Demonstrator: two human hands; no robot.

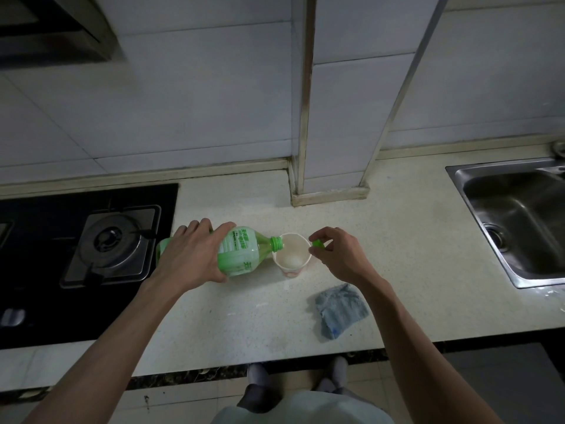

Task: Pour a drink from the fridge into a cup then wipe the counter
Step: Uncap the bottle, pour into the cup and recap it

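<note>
My left hand (191,255) grips a green plastic drink bottle (241,250) tipped almost flat, its open green neck resting over the rim of a white paper cup (292,255). The cup stands upright on the pale counter (244,319) and its inside looks white. My right hand (339,255) hovers just right of the cup, pinching the green bottle cap (318,243) between thumb and fingers next to the rim. A crumpled blue-grey cloth (341,310) lies on the counter nearer me, to the right of the cup.
A black gas hob (91,255) with a burner fills the counter's left side. A steel sink (519,221) is sunk in at the right. A tiled pillar (330,191) stands behind the cup. The counter's front edge runs just below the cloth.
</note>
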